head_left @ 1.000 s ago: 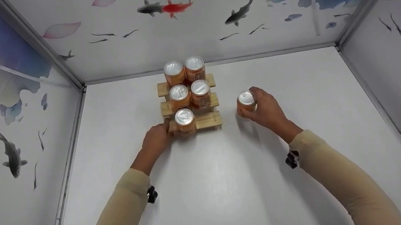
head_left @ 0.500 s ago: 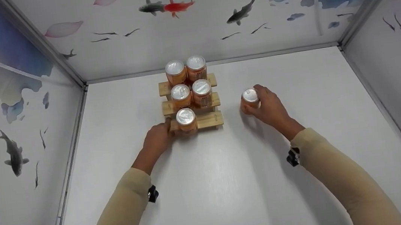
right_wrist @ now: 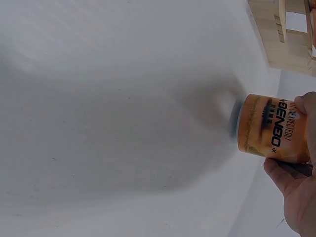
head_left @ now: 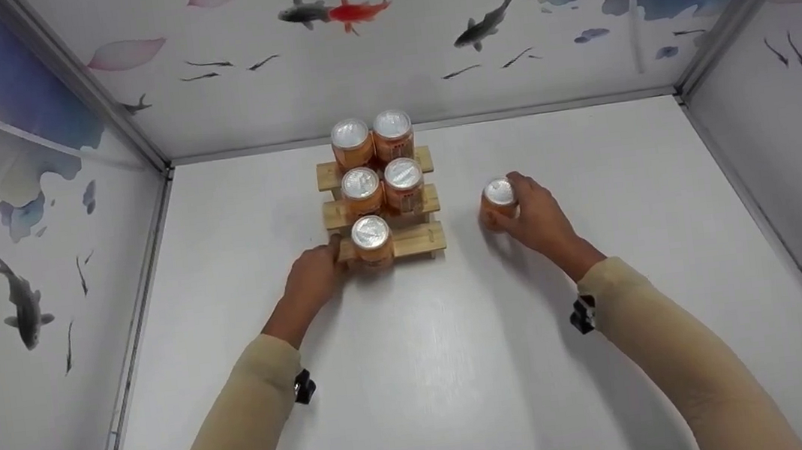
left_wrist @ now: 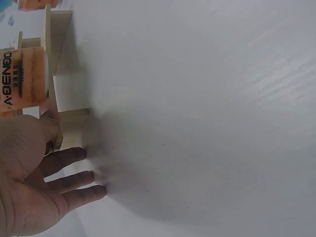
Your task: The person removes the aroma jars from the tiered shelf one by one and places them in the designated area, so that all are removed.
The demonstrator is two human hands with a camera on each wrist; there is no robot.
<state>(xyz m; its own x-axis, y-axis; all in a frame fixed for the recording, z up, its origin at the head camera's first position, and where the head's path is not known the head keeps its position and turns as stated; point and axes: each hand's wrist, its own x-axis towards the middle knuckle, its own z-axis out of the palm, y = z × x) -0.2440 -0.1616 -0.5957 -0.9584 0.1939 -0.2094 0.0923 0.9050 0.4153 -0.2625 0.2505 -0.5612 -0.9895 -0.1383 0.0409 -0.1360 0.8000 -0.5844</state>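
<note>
A stepped wooden rack [head_left: 419, 239] stands near the back wall and bears several orange cans with silver lids. Two cans share the top step, two more stand on the middle one, and a single can [head_left: 371, 237] is upright at the left of the bottom step. My left hand [head_left: 313, 279] pinches the left end of that bottom step, its thumb on the plank and the other fingers [left_wrist: 74, 180] extended. To the right of the rack, my right hand [head_left: 542, 218] grips another orange can [right_wrist: 270, 127] upright, low at the tabletop. Whether its base touches the table I cannot tell.
The white tabletop [head_left: 418, 374] is bounded by a back wall [head_left: 415, 87] and side walls with painted fish. The right half of the bottom step is bare. A small black device [head_left: 583, 314] sits at each wrist.
Over the last second my right hand and its can have shifted slightly right, away from the rack, then stayed nearly still. My left hand keeps its hold on the rack.
</note>
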